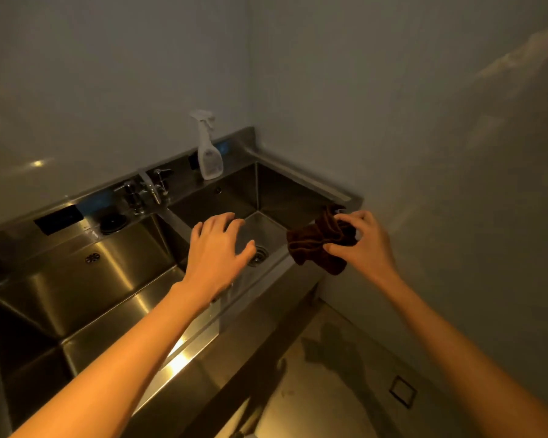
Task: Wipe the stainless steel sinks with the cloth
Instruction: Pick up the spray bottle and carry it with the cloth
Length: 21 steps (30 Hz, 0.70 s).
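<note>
A stainless steel unit holds two basins: the right sink (pixel 276 197) in the corner and the left sink (pixel 76 298) nearer me. My right hand (pixel 361 245) pinches a bunched dark brown cloth (pixel 321 240) above the right sink's front right rim. My left hand (pixel 217 248) hovers over the right sink with fingers spread and nothing in it, partly covering the drain (pixel 260 254).
A white spray bottle (pixel 208 150) stands on the back ledge behind the right sink. The faucet (pixel 149 188) sits between the basins, with a black drain plug (pixel 113 222) lying on the ledge. Walls close in at the back and right; floor (pixel 323 374) lies below right.
</note>
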Motion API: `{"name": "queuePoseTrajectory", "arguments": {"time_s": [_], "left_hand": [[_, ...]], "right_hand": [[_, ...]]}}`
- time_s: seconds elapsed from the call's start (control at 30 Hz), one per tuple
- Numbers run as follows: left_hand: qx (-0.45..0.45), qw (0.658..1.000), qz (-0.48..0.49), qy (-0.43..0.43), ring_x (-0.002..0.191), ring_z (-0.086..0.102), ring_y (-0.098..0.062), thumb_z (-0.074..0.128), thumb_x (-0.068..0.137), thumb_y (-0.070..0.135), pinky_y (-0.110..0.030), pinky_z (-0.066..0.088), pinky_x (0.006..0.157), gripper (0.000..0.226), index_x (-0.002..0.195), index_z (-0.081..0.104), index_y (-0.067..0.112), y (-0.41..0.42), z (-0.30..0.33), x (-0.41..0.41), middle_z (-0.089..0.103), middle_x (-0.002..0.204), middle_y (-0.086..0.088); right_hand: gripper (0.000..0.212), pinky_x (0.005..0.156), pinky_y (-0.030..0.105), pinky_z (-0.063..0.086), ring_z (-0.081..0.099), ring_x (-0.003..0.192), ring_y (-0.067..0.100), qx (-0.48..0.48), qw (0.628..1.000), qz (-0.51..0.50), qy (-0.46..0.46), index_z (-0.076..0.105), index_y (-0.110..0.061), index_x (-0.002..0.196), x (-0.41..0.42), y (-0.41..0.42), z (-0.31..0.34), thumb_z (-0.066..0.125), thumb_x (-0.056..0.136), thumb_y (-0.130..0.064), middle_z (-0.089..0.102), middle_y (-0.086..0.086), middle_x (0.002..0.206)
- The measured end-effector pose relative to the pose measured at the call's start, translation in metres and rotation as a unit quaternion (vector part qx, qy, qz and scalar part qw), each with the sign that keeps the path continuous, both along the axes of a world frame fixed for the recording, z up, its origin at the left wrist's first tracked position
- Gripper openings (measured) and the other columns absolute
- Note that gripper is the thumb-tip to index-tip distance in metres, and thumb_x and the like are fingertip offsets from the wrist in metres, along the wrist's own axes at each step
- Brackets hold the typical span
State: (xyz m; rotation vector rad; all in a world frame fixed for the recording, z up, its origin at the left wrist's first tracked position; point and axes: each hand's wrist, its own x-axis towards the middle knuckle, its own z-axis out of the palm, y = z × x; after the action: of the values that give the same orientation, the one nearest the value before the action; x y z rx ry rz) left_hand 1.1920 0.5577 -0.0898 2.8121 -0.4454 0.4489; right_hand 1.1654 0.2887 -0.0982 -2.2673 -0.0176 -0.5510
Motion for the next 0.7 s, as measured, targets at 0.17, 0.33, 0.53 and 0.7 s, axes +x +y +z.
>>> {"name": "queuePoseTrajectory", "arguments": {"time_s": [0.17, 0.33, 0.53, 0.7], "left_hand": [[0.033, 0.999, 0.000, -0.015, 0.136, 0.033, -0.022, 0.045, 0.091, 0.048, -0.046, 0.019, 0.115, 0.054, 0.138, 0.044, 0.022, -0.012, -0.004, 0.039, 0.041, 0.145, -0.003], [0.060, 0.998, 0.002, -0.018, 0.136, 0.033, -0.024, 0.048, 0.090, 0.046, -0.049, 0.021, 0.114, 0.053, 0.136, 0.047, 0.020, -0.013, -0.017, 0.087, 0.043, 0.144, -0.006], [0.062, 0.998, 0.027, -0.005, 0.135, 0.036, -0.026, 0.055, 0.088, 0.043, -0.050, 0.023, 0.112, 0.050, 0.132, 0.051, 0.019, -0.009, -0.024, 0.164, 0.045, 0.142, -0.008], [0.070, 0.997, 0.042, 0.003, 0.136, 0.035, -0.025, 0.055, 0.087, 0.045, -0.048, 0.021, 0.113, 0.053, 0.134, 0.048, 0.021, -0.009, -0.032, 0.217, 0.044, 0.143, -0.007]], "right_hand": [[0.054, 0.072, 0.001, 0.035, 0.043, 0.084, -0.010, 0.012, 1.000, -0.005, -0.001, 0.064, -0.020, 0.116, 0.031, -0.021, -0.005, 0.084, 0.066, -0.018, 0.041, -0.021, 0.094], [0.053, 0.073, 0.002, 0.038, 0.045, 0.088, -0.013, -0.008, 1.000, 0.007, 0.001, 0.064, -0.024, 0.114, 0.081, -0.028, -0.013, 0.085, 0.065, -0.018, 0.044, -0.013, 0.097], [0.052, 0.078, 0.009, 0.038, 0.047, 0.088, -0.007, 0.001, 1.000, 0.026, -0.004, 0.066, -0.020, 0.113, 0.167, -0.018, -0.014, 0.085, 0.065, -0.015, 0.046, -0.011, 0.096], [0.051, 0.074, 0.000, 0.038, 0.049, 0.090, -0.010, 0.028, 0.999, 0.040, 0.001, 0.065, -0.025, 0.111, 0.223, -0.008, -0.018, 0.085, 0.064, -0.016, 0.044, -0.019, 0.095]]}}
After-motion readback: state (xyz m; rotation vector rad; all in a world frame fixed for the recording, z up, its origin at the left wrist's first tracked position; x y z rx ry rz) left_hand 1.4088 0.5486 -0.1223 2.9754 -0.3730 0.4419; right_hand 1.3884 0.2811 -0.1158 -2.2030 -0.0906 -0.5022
